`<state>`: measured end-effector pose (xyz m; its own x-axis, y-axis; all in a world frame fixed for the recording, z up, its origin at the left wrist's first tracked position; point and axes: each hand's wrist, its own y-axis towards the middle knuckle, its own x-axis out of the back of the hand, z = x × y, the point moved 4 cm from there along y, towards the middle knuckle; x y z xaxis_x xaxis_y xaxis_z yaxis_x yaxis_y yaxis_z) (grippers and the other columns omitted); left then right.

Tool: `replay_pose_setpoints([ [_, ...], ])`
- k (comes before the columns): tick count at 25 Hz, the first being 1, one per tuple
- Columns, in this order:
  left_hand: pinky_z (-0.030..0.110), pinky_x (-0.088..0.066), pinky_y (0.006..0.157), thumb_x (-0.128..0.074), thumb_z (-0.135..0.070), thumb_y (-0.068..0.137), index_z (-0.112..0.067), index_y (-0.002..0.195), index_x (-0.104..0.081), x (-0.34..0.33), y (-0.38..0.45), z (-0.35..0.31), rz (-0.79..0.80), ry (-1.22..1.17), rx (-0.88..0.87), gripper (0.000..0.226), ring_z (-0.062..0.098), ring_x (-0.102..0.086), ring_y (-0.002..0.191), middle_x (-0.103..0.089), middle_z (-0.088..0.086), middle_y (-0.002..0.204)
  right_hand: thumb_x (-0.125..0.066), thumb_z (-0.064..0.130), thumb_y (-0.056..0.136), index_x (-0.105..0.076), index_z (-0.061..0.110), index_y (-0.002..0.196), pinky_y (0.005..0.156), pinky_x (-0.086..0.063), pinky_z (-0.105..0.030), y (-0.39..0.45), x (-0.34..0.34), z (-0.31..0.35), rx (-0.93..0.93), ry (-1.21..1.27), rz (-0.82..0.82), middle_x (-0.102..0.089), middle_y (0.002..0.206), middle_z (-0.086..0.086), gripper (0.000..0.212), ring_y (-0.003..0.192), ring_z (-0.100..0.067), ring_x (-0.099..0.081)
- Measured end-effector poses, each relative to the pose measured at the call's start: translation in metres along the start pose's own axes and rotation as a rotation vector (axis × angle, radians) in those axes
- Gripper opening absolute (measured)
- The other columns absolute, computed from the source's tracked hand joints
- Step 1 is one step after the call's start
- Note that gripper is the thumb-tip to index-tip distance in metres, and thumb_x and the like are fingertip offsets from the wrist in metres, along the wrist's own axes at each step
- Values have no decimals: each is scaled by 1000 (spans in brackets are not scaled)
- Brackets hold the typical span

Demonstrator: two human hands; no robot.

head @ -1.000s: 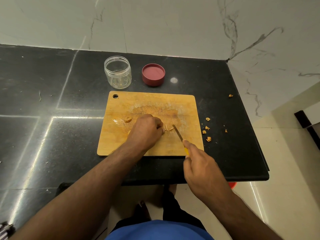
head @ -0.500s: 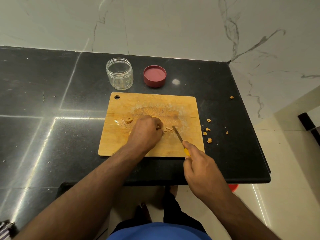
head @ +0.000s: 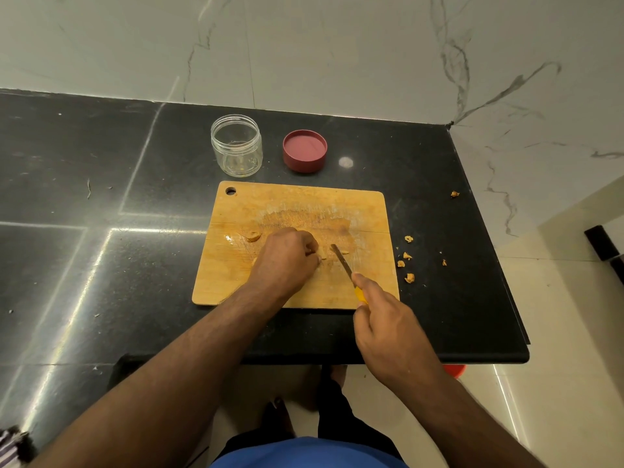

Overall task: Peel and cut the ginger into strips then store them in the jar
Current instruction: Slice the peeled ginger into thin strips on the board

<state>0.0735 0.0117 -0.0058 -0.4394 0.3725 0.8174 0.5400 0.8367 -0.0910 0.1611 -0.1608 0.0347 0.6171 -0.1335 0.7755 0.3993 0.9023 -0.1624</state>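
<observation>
Surface: polished black stone point(head: 101, 265), glossy with pale seams, set against white veined marble walls; its right edge ends at a cream floor.
Board: worn rectangular wooden cutting board point(head: 364, 214) with rounded corners and a hole at its far-left corner, scuffed pale in the middle, lying near the surface's front edge.
Jar: clear ribbed-neck plastic jar point(head: 236, 145), open and upright, beyond the board's far-left corner.
Lid: round dull-red lid point(head: 305, 150) just right of the jar, apart from it.
Left hand: my left hand point(head: 287, 258) sits knuckles-up mid-board, fingers point(head: 312, 246) curled tight and pinching the ginger point(head: 323, 255), of which only a pale sliver shows at my fingertips.
Right hand: my right hand point(head: 388, 329) has its fingers wrapped round the yellow handle of the knife point(head: 341, 261); the thin blade angles toward the board just right of the ginger.
Loose piece: a tan ginger chunk point(head: 253, 236) lies left of my left hand.
Peels: small curled scraps point(head: 407, 261) are scattered on the surface off the board's right edge.
</observation>
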Motion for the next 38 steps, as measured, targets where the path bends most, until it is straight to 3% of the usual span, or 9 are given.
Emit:
replay_pose_setpoints([
  [9, 23, -47, 72, -73, -25, 89, -20, 108, -75, -1, 0, -1, -12, 11, -11, 20, 10, -61, 91, -69, -2, 103, -39, 21, 103, -31, 24, 152, 86, -48, -25, 12, -10, 13, 50, -96, 12, -58, 127, 2, 50, 105, -10, -56],
  [14, 23, -43, 68, -71, -24, 88, -21, 100, -76, 2, 1, -2, -2, 22, -16, 13, 11, -59, 86, -68, -4, 97, -37, 20, 103, -29, 25, 152, 80, -51, -31, 15, -16, 16, 46, -167, 29, -58, 118, -1, 51, 98, -17, -59],
  [17, 26, -49, 67, -70, -25, 87, -22, 95, -76, 2, 4, -3, 14, 30, -4, 10, 11, -61, 84, -70, -4, 94, -35, 18, 102, -25, 26, 154, 78, -50, -32, 15, -21, 18, 41, -192, 61, -56, 117, -3, 53, 97, -20, -57],
  [22, 25, -48, 64, -71, -26, 87, -21, 91, -74, 1, 9, -4, 54, 64, 16, 6, 11, -60, 81, -68, -5, 90, -35, 22, 103, -21, 29, 154, 76, -49, -28, 0, -19, 13, 1, -190, 67, -54, 116, 1, 53, 95, -13, -56],
  [32, 28, -54, 79, -73, -23, 89, -18, 107, -76, 1, 5, -1, 72, 8, 2, 18, 12, -63, 94, -71, -1, 104, -40, 23, 103, -27, 28, 154, 88, -50, -28, -11, 5, 10, -23, -96, -43, -56, 129, 4, 52, 106, -10, -57],
  [35, 28, -55, 81, -72, -22, 90, -17, 108, -76, 2, 2, -2, 39, 8, -9, 19, 11, -64, 95, -73, -1, 106, -40, 23, 103, -28, 28, 153, 83, -48, -24, -5, 3, 11, -22, -59, -9, -58, 127, 4, 52, 103, -8, -57],
  [38, 28, -55, 80, -73, -22, 89, -16, 110, -76, 2, -1, -2, -3, -7, -6, 21, 12, -65, 95, -73, 0, 106, -40, 23, 103, -28, 27, 153, 87, -46, -23, 1, -3, 15, 1, -68, 16, -56, 130, 4, 52, 109, -7, -54],
])
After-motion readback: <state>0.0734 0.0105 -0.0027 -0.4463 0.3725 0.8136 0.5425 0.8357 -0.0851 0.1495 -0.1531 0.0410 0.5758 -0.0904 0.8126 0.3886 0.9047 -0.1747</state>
